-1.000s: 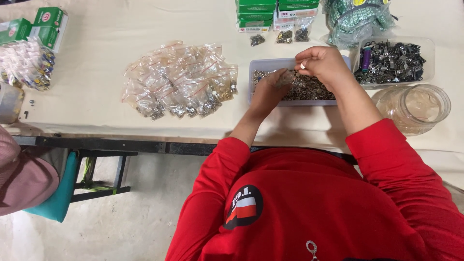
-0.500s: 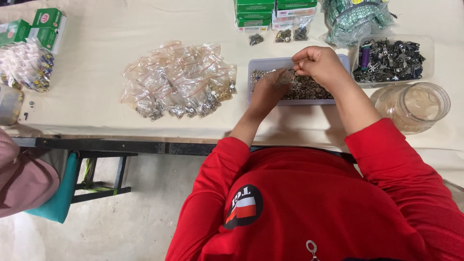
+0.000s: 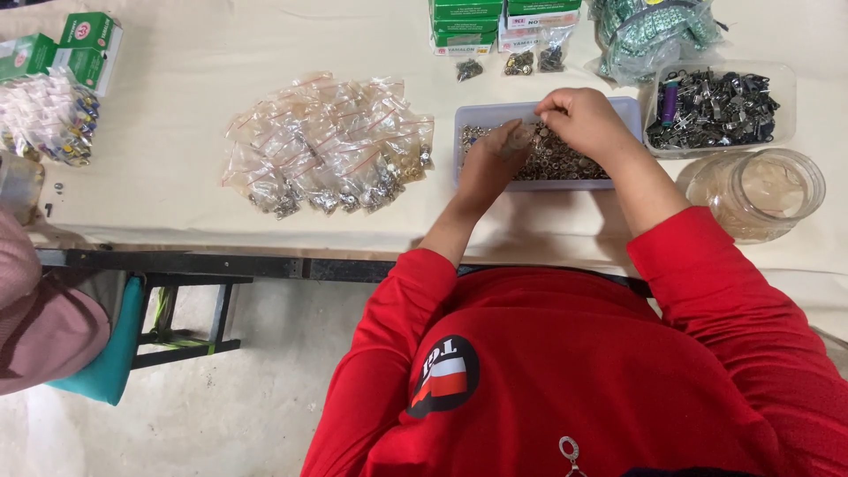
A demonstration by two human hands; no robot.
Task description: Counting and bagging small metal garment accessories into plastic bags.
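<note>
Spillage is the hazard we see first: our left hand [image 3: 488, 166] holds a small clear bag [image 3: 517, 139] over the shallow tray [image 3: 629, 108] of tiny metal fittings, and our right hand [image 3: 583, 121] pinches closed at the bag's mouth, at about one o'clock from the left. Should the bag tilt or the pinch slip, we judge the pieces would scatter onto the cream tablecloth [image 3: 177, 115], where they would be hard to gather. We cannot tell whether the bag is sealed or how full it is; our fingers hide most of it. It looks thin, glossy and crumpled, lying just above the tray's heap. At nine o'clock from the tray lies a pile of filled bags [image 3: 331, 141] with red strips; an elbow swung left could drag them toward the table edge. At three o'clock stands a clear jar [image 3: 760, 194], near our right forearm and easy to knock.
</note>
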